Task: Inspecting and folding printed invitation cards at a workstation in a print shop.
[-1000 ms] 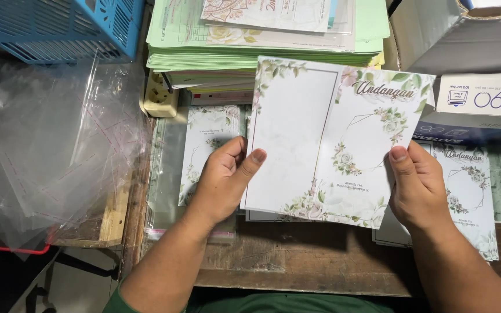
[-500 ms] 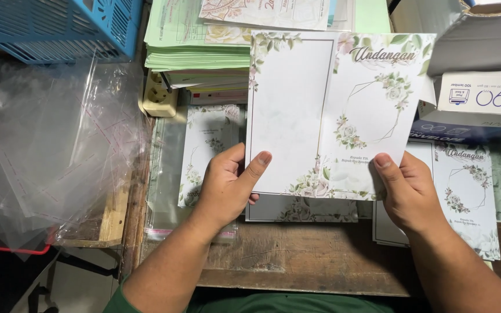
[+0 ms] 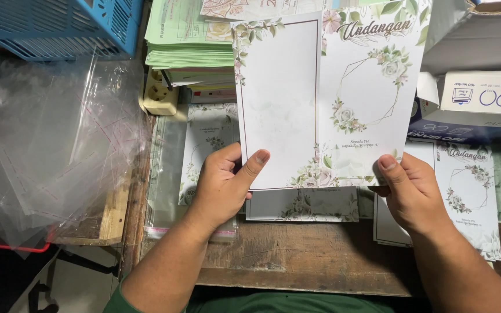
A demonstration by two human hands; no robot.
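I hold an opened floral card (image 3: 326, 98), white with green leaves and pale roses, lifted above a wooden table (image 3: 297, 255). My left hand (image 3: 224, 185) grips its lower left edge, thumb on the front. My right hand (image 3: 413, 194) pinches its lower right corner. Under the card lie more floral cards: one beneath my left hand in a clear sleeve (image 3: 204, 139), one flat below the held card (image 3: 302, 206), and a pile at the right (image 3: 465, 185).
A heap of clear plastic sleeves (image 3: 53, 145) lies at the left under a blue basket (image 3: 59, 26). A stack of green paper (image 3: 189, 40) and a beige power socket (image 3: 160, 95) sit at the back. White and blue envelope boxes (image 3: 482, 98) stand at the right.
Both hands have raised the open card up and away from me, and it now covers more of the paper stack. My right hand has slid toward the card's lower corner.
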